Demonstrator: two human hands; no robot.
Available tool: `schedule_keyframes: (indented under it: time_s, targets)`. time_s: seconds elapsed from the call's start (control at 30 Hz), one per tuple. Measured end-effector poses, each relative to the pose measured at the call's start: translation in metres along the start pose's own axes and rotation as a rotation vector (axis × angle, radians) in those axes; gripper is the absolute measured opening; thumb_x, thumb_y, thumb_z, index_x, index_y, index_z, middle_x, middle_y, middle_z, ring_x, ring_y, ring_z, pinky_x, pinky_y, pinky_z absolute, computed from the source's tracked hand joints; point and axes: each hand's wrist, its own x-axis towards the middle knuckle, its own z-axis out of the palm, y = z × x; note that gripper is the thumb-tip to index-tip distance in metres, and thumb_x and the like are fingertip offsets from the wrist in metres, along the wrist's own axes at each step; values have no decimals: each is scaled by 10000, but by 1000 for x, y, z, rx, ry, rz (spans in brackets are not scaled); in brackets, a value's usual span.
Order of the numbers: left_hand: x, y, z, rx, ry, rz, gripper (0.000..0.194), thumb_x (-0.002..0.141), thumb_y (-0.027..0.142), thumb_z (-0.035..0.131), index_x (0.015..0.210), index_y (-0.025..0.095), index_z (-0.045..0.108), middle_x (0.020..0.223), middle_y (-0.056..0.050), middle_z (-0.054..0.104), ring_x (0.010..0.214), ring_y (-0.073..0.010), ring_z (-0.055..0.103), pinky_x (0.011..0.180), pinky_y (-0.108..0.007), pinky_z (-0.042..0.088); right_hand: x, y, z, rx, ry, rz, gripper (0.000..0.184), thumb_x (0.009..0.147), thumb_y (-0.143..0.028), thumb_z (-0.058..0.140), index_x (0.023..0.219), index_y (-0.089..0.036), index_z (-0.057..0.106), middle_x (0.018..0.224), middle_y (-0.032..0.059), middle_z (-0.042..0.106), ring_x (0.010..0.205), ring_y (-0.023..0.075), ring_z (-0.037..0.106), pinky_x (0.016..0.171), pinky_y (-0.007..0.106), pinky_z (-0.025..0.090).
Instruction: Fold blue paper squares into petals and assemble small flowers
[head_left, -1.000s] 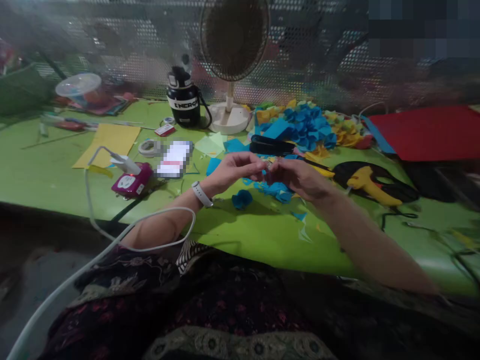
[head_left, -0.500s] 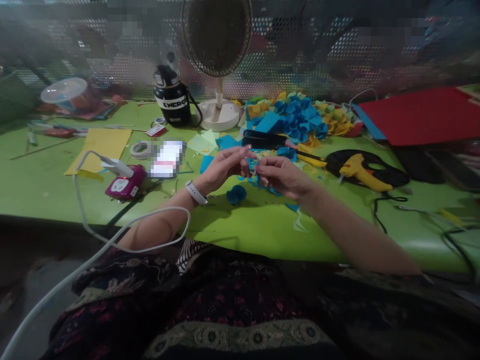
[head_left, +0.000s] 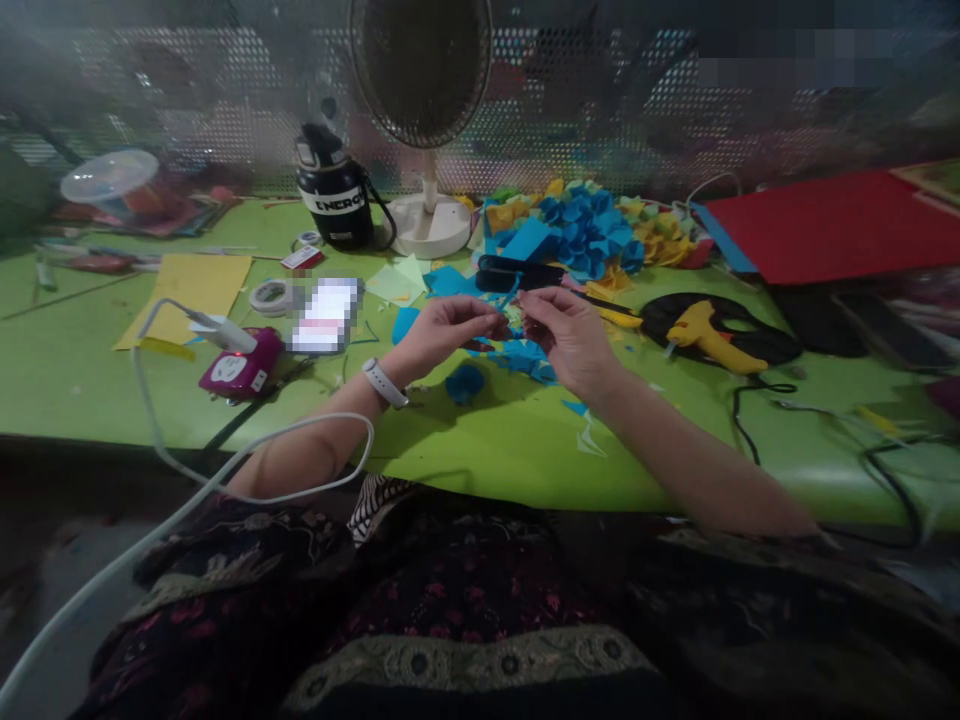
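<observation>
My left hand (head_left: 459, 325) is closed, thumb and fingers pinched together above the scraps. Facing it, my right hand (head_left: 571, 335) also pinches with thumb and forefinger, a little apart from the left fingertips. Whatever is in either pinch is too small to make out. Below the left hand a curled blue paper piece (head_left: 465, 383) lies on the green table (head_left: 420, 440). Cut blue paper scraps (head_left: 529, 362) are scattered under and between both hands. Just behind the fingers lies a black-handled tool (head_left: 517, 273), its kind unclear.
A heap of blue folded paper pieces (head_left: 589, 228) lies at the back. A yellow glue gun (head_left: 709, 335) rests at right, near red sheets (head_left: 832, 225). At left are a phone (head_left: 324, 315), a tape roll (head_left: 271, 296), a purple power adapter (head_left: 241, 368), a bottle (head_left: 335, 195) and a fan (head_left: 421, 70).
My hands have drawn apart at the fingertips. The left fingers have curled into a pinch, and the right hand has tilted upward. The view has shifted slightly.
</observation>
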Motion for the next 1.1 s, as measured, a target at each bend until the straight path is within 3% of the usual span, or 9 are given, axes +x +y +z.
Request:
schedule_keyframes:
  time_s: [0.13, 0.33, 0.43, 0.6, 0.87, 1.0, 1.1]
  targets:
    - [2, 1, -4, 6, 24, -2, 251, 865, 360, 744, 929, 124, 687, 921, -79, 766, 852, -157, 747, 726, -256, 592, 8, 1, -9, -217, -7, -104, 220, 780, -447, 761, 791, -239, 689, 709, -23, 636, 635, 119, 563, 635, 284, 489]
    - [7, 1, -13, 14, 69, 6, 205, 914, 313, 689, 996, 129, 652, 973, -89, 759, 868, -161, 749, 761, -285, 616, 35, 6, -51, -1202, -288, -366, 196, 827, -335, 683, 957, -203, 746, 1038, 121, 716, 1028, 299, 629, 912, 460, 486]
    - [10, 0, -17, 11, 62, -24, 177, 924, 271, 668, 1025, 128, 644, 978, -91, 757, 878, -156, 746, 765, -275, 614, 44, 12, -60, -1463, -398, -364, 272, 848, -307, 625, 1052, -179, 752, 1106, 152, 705, 1075, 328, 616, 913, 456, 476]
    - [10, -2, -18, 3, 28, -34, 162, 927, 271, 653, 1019, 139, 634, 978, -90, 754, 884, -150, 742, 763, -266, 611, 47, 20, -49, -1554, -530, -429, 337, 826, -189, 566, 1111, -172, 744, 1116, 142, 724, 1077, 318, 625, 928, 436, 455]
    - [10, -1, -16, -16, -2, -41, 126, 926, 227, 645, 1012, 137, 627, 945, -81, 751, 866, -156, 744, 792, -303, 601, 51, 28, -44, -1470, -596, -477, 353, 769, -151, 568, 1090, -184, 713, 1071, 140, 685, 1061, 308, 595, 915, 415, 464]
    - [9, 1, -15, -29, 9, -37, 108, 934, 182, 615, 1027, 128, 623, 930, -80, 754, 854, -159, 747, 828, -335, 600, 48, 28, -43, -1423, -507, -443, 286, 740, -152, 572, 1007, -167, 674, 1055, 153, 649, 1041, 306, 582, 896, 407, 472]
    - [7, 3, -14, -44, 20, -30, 94, 934, 173, 611, 1016, 127, 623, 906, -74, 754, 838, -156, 746, 821, -326, 602, 47, 25, -41, -1310, -283, -431, 179, 704, -175, 592, 882, -190, 610, 996, 139, 620, 943, 283, 572, 850, 407, 471]
